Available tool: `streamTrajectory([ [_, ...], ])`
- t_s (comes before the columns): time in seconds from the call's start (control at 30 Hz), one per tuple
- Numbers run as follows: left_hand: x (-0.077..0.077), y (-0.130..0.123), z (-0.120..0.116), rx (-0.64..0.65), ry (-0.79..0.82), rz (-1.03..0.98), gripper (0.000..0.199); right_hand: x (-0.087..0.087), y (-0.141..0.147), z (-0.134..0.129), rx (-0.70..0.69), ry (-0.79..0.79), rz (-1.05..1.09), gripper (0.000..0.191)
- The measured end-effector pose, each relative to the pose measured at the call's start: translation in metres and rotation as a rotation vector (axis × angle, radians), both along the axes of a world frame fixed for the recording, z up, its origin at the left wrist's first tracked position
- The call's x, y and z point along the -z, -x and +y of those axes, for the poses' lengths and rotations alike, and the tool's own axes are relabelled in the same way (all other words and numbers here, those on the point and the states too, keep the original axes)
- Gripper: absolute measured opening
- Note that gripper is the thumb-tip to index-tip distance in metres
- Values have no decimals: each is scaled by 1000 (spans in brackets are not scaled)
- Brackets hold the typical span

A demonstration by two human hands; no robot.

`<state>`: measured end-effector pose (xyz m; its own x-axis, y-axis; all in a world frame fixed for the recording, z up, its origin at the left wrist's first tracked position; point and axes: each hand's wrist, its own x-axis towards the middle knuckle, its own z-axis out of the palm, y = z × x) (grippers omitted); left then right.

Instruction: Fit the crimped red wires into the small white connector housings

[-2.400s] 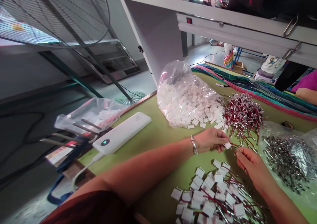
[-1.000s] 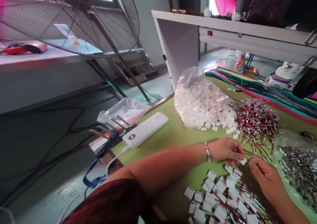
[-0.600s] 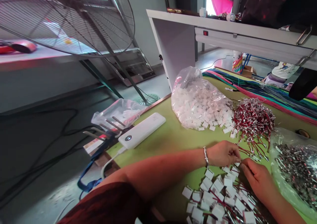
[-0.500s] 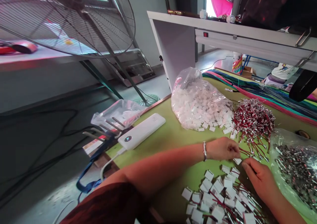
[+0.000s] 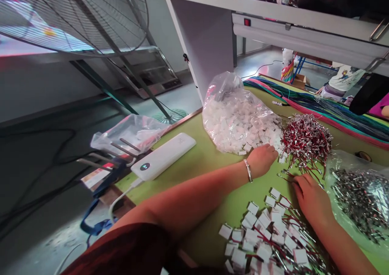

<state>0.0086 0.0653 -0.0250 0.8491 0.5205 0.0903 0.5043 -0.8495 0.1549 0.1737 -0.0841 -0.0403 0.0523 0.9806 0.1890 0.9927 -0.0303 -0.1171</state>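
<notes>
My left hand point(image 5: 261, 160), with a bracelet at the wrist, lies at the front edge of the loose white connector housings point(image 5: 247, 147) by the clear plastic bag point(image 5: 226, 105). Its fingers are curled together, and what is in them is hidden. My right hand point(image 5: 313, 200) is closed, thumb and fingertips on a short wire with metal terminals point(image 5: 285, 174). Behind it sits a heap of red wires with silvery terminals point(image 5: 306, 139). Nearer to me, white housings with red wires in them point(image 5: 264, 226) lie in a loose pile.
A white power bank point(image 5: 164, 155) with a cable lies at the table's left edge. On the right is a plastic bag of small metal parts point(image 5: 358, 202). Long coloured wires point(image 5: 319, 105) run along the back. A fan point(image 5: 75, 20) stands to the left.
My left hand has moved away from the white housing near my right hand to the loose housings by the bag. My right hand has shifted up slightly to the wire ends. The view has tilted down.
</notes>
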Motion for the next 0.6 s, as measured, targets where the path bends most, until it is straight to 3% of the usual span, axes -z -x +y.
streamTrajectory([
  [0.17,-3,4,-8,-107,110,10,21,-6,4,-9,4,-23,19,22],
  [0.3,-9,6,-12,-94,82,55,22,-10,-3,-15,63,-54,212,19],
  [0.37,-13,6,-13,-99,124,-28,20,-13,-4,-15,94,-19,377,18],
  [0.43,-17,5,-13,-160,309,-217,13,-16,-3,-15,126,11,598,18],
  [0.6,-20,1,-15,-343,1187,-648,18,-23,1,-11,255,50,1110,44],
])
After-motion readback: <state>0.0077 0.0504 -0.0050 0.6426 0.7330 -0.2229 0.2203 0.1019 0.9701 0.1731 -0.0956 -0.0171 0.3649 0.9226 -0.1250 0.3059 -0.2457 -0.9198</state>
